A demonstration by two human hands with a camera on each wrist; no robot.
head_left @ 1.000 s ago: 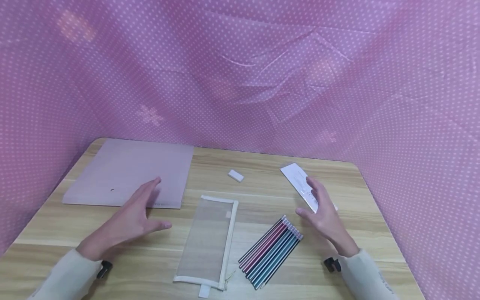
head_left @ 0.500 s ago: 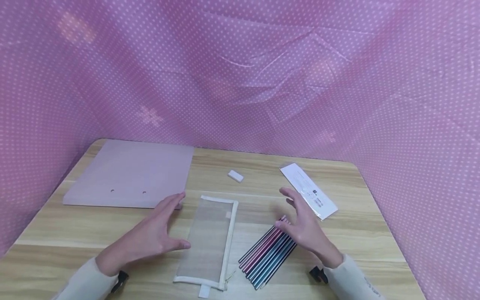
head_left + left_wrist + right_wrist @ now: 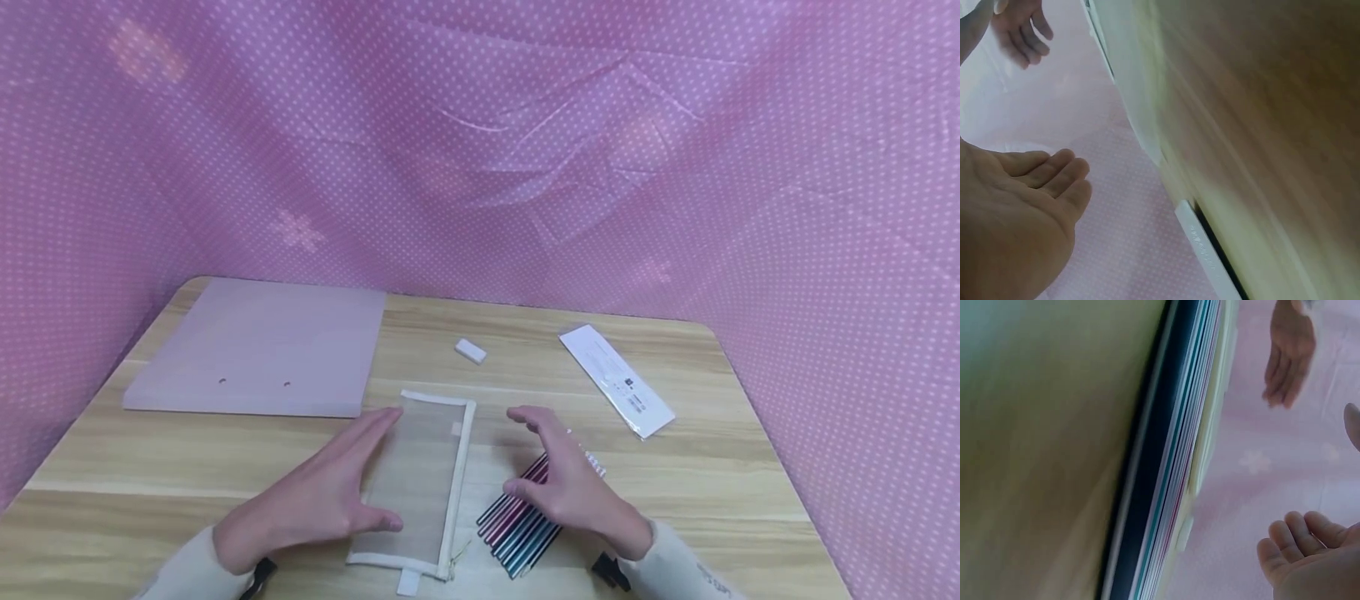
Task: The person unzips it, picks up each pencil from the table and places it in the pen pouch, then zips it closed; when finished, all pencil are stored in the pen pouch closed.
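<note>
Head view, zip pull (image 3: 452, 571): hangs at the near end of the pouch; a finger catching it could twist the pouch askew
Pencils (image 3: 517, 533): side by side in a slanting row, with no band that I can make out; a nudge from the right hand could, I judge, set the outer ones rolling; they lie under that hand, which hides part of their far ends
Mesh pouch (image 3: 420, 483): flat between the two hands; its sheer fabric would probably crumple or slide if pushed from one side only; its left edge runs beneath the left hand's fingertips, its zip edge nearer the pencils
Left hand (image 3: 322, 504): wide, thumb well apart from the fingers, holding nothing, raised above the table
Right hand (image 3: 573, 496): also wide, thumb spread, holding nothing, above the pencils; a low sweep inward could push them against the pouch
White packet (image 3: 617, 379): beyond the right hand, apart from it
Lilac folder (image 3: 262, 350): beyond the left hand; a careless reach might shove it
Small white block (image 3: 471, 351): past the pouch, out of both hands' grasp
</note>
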